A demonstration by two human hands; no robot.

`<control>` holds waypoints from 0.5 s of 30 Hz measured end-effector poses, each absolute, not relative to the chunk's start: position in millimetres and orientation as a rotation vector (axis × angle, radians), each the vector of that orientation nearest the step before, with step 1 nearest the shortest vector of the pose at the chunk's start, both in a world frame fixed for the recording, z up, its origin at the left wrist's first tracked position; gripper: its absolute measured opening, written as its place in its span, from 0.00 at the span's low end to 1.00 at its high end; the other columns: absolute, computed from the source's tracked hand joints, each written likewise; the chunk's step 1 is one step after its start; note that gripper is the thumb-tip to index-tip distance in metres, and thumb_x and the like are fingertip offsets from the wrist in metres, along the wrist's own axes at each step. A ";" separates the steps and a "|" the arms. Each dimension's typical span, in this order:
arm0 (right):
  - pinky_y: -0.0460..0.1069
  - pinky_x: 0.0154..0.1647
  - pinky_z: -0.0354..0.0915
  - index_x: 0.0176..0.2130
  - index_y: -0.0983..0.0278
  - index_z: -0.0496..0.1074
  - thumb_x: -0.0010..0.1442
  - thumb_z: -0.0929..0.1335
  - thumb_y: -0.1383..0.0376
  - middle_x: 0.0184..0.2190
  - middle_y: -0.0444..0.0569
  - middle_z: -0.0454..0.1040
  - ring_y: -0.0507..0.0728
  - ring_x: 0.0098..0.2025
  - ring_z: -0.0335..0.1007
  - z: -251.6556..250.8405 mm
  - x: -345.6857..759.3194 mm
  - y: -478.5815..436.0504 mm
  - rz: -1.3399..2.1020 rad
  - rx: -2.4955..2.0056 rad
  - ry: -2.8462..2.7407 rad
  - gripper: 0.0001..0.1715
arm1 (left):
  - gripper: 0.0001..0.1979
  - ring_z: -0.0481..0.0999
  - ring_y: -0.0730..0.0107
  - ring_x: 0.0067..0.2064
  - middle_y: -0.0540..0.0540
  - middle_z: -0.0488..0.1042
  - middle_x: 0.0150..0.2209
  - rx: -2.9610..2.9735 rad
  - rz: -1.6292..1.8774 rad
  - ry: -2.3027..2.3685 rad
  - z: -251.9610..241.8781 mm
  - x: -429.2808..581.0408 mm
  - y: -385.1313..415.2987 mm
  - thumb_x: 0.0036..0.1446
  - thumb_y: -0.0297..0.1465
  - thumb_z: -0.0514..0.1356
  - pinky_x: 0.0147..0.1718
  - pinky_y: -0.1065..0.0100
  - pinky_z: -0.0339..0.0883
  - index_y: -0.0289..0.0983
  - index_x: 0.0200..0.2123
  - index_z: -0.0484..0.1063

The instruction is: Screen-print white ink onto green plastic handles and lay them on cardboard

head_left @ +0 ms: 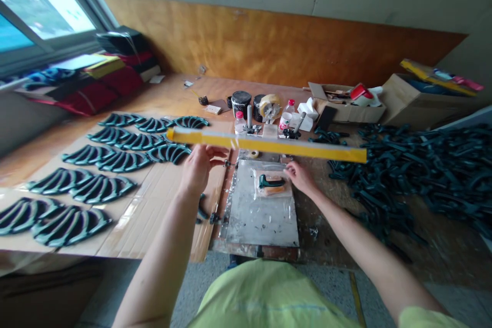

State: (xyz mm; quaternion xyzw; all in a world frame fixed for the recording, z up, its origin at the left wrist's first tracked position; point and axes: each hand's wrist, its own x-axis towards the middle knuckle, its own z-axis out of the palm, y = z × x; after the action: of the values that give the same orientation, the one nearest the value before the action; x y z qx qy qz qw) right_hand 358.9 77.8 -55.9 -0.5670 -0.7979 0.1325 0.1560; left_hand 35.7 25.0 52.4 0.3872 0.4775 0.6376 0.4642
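Shirt front (269, 297) over the bench (330, 236), we are holding our left hand (200, 169) and right hand (302, 177) evenly under the yellow strip (265, 144), fingers apart, though we cannot tell whether either hand grips it.

The head-worn camera looks forward and down from just above the person's green T-shirt (269, 297), close over the left hand (200, 169) and right hand (302, 177), across the wooden workbench (172, 89) toward the wooden backboard (269, 46).
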 end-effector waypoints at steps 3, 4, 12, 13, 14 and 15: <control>0.51 0.48 0.62 0.49 0.62 0.72 0.57 0.72 0.59 0.43 0.51 0.75 0.58 0.47 0.68 -74.0 342.0 59.4 0.390 -1.486 -2.481 0.20 | 0.28 0.76 0.72 0.31 0.47 0.76 0.30 0.910 1.617 1.151 60.8 42.3 37.5 0.57 0.55 0.52 0.28 0.72 0.68 0.36 0.42 0.71; 0.52 0.49 0.61 0.48 0.62 0.72 0.57 0.72 0.60 0.43 0.51 0.74 0.59 0.48 0.67 -74.5 336.8 55.7 0.382 -1.456 -2.533 0.19 | 0.28 0.76 0.72 0.31 0.47 0.76 0.30 0.868 1.652 1.173 56.5 46.1 34.3 0.57 0.54 0.53 0.28 0.73 0.68 0.37 0.45 0.70; 0.52 0.50 0.62 0.44 0.61 0.75 0.63 0.67 0.60 0.37 0.50 0.73 0.58 0.45 0.66 -48.8 283.5 -4.9 0.318 -1.062 -2.554 0.11 | 0.30 0.81 0.56 0.36 0.39 0.79 0.37 0.513 0.840 1.252 -45.2 109.5 -62.1 0.52 0.55 0.58 0.23 0.67 0.71 0.36 0.45 0.70; 0.52 0.50 0.63 0.47 0.59 0.74 0.63 0.67 0.60 0.38 0.49 0.73 0.57 0.45 0.67 -49.6 286.0 -9.7 0.381 -0.987 -2.589 0.13 | 0.27 0.81 0.56 0.37 0.40 0.79 0.35 0.479 0.889 1.284 -56.0 106.5 -70.6 0.52 0.55 0.59 0.24 0.67 0.70 0.36 0.41 0.71; 0.51 0.50 0.63 0.50 0.58 0.73 0.63 0.68 0.61 0.40 0.49 0.74 0.56 0.46 0.68 -51.9 295.8 -11.4 0.447 -0.988 -2.599 0.16 | 0.26 0.81 0.57 0.36 0.41 0.79 0.34 0.456 0.940 1.341 -65.9 97.6 -77.4 0.52 0.54 0.58 0.23 0.68 0.70 0.36 0.38 0.71; 0.50 0.49 0.64 0.53 0.57 0.71 0.62 0.68 0.62 0.43 0.48 0.74 0.56 0.46 0.69 -55.8 313.6 -10.3 0.498 -1.084 -2.581 0.19 | 0.25 0.81 0.58 0.34 0.42 0.79 0.32 0.443 0.976 1.422 -75.3 83.1 -83.3 0.52 0.53 0.58 0.23 0.69 0.69 0.36 0.35 0.71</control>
State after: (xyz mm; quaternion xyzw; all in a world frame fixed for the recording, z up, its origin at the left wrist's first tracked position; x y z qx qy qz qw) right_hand 313.6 -10.3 -55.8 -0.3771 -0.8976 0.1731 0.1487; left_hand 83.1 -83.3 -75.3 0.1934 0.6207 0.4259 0.6292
